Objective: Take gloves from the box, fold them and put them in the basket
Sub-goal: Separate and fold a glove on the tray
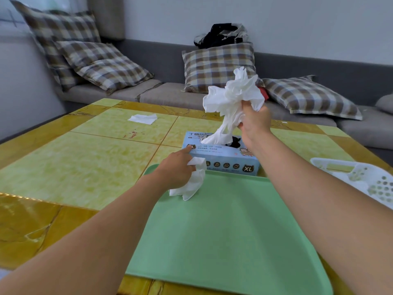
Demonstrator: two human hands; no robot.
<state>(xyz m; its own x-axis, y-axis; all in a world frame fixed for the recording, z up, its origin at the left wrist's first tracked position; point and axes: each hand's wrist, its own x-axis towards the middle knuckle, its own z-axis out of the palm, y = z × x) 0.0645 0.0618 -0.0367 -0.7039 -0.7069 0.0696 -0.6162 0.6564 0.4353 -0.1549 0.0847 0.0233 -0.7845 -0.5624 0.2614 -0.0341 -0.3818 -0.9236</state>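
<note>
Pale blue cardboard glove box marked XL, lying on the yellow marbled counter, just beyond the far edge of the flat green plastic tray.

Above the box: right hand raised, fingers clamped on a crumpled white bunch of thin gloves, one stretched tail of the bunch trailing down into the box's dark top opening.

At the box's near left corner: left hand, index finger stretched out and touching the box top, other fingers curled round a second crumpled white glove hanging down onto the tray's far left part.

Right of the box, at the counter's right edge: white perforated plastic basket, only partly in view.

Left of and beyond the box, well apart: a flat white glove or sheet lying on the counter; cannot tell which.

Behind the box, past the counter: grey sofa with checked brown-and-cream cushions.
</note>
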